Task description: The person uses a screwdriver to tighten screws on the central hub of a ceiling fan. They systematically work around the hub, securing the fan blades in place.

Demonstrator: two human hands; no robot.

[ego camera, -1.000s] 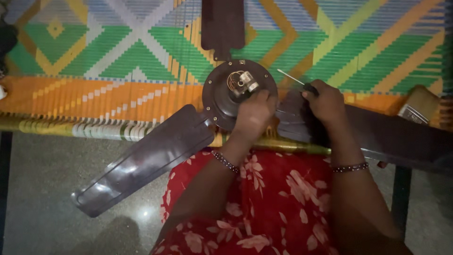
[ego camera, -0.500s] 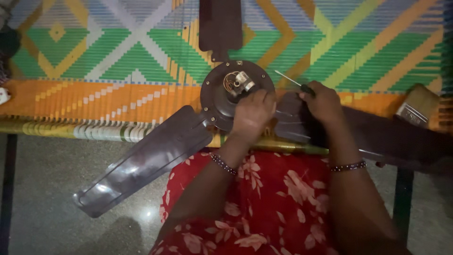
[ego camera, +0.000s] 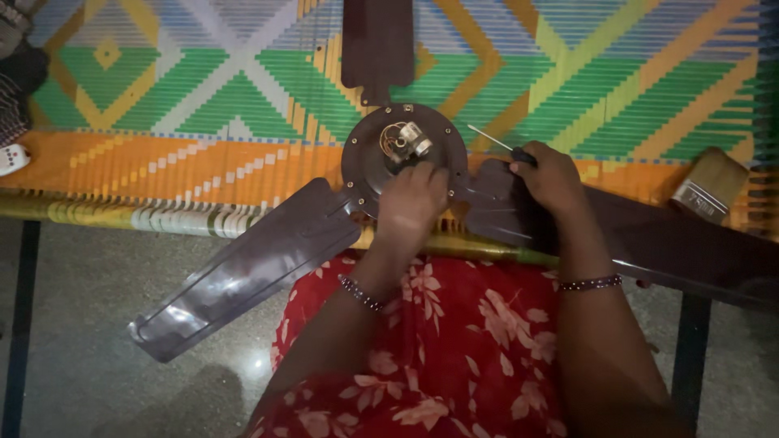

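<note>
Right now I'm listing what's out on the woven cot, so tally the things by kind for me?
Ceiling fan motor hub: 1
Brown fan blades: 3
Screwdriver, in the right hand: 1
Paintbrush: 1
Total: 6
The left hand rests on the hub.

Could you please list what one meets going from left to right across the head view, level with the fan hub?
White object at the edge → left fan blade → fan hub with the left hand on it → right hand holding a screwdriver → paintbrush.
</note>
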